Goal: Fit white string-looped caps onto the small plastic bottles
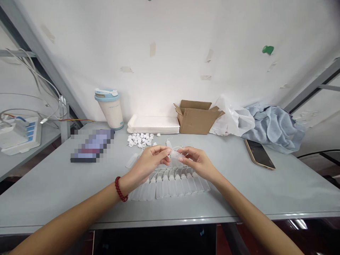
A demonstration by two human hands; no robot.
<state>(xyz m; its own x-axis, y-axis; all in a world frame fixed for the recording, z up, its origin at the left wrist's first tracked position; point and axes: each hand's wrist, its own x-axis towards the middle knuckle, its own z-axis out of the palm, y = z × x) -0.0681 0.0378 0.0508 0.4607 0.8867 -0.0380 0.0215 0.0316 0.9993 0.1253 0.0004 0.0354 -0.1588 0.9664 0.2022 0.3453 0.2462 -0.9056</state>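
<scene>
**Both hands on one small clear bottle above a row of bottles**

Both forearms reach in from the bottom edge, cut off below the elbows. The left hand [150,159], a red bead bracelet [120,189] at the wrist, and the right hand [198,161] meet just above the grey tabletop [53,184]. Fingers of both hands are pinched shut on a small bottle [175,154] held between them, lying roughly level.

The bottle is translucent plastic, soft-looking, and hard to make out against the pale surface; whether it has a cap cannot be told. Just beneath the hands a row of like bottles [172,186] lies side by side, partly hidden by the wrists. Behind them sits a loose pile of small white caps [140,140].

Farther back: a white cup with a blue lid [110,108], a stack of white trays [154,124], an open cardboard box [196,117], a plastic bag [233,118], crumpled blue cloth [273,127]. A phone [259,154] lies face up at right. One thing at left is blurred out.
</scene>
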